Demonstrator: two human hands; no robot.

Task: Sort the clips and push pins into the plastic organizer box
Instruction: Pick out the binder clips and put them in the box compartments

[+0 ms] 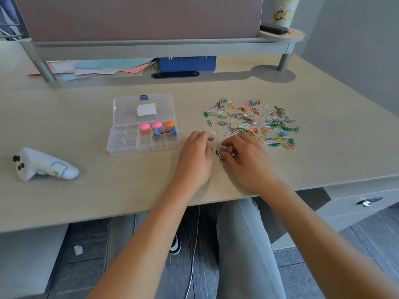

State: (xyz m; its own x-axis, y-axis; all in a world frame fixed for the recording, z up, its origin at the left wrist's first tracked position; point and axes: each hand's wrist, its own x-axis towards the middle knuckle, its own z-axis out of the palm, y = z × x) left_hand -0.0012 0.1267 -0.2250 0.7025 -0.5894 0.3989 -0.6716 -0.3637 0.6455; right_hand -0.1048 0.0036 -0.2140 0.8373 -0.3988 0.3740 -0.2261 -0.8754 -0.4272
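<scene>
Head view showed a big desk (86, 108) with everything laid flat so it was easy to reach; the plastic organizer box (143, 124) sat open on the left, lid tipped back, so things could drop in; a few pink and orange push pins (157, 125) and blue binder clips (165, 132) were already in its back slots; the front slots looked bare; a wide pile of colored paper clips (252, 121) lay spread to the right, not yet sorted; a white controller (43, 165) lay far left, out of the way; the right hand (246, 160) had its fingers curled tight around a small bunch of binder clips (223, 152), probably to carry them over; the left hand (195, 156) rested beside it, fingers loosely bent, holding nothing I could see.
</scene>
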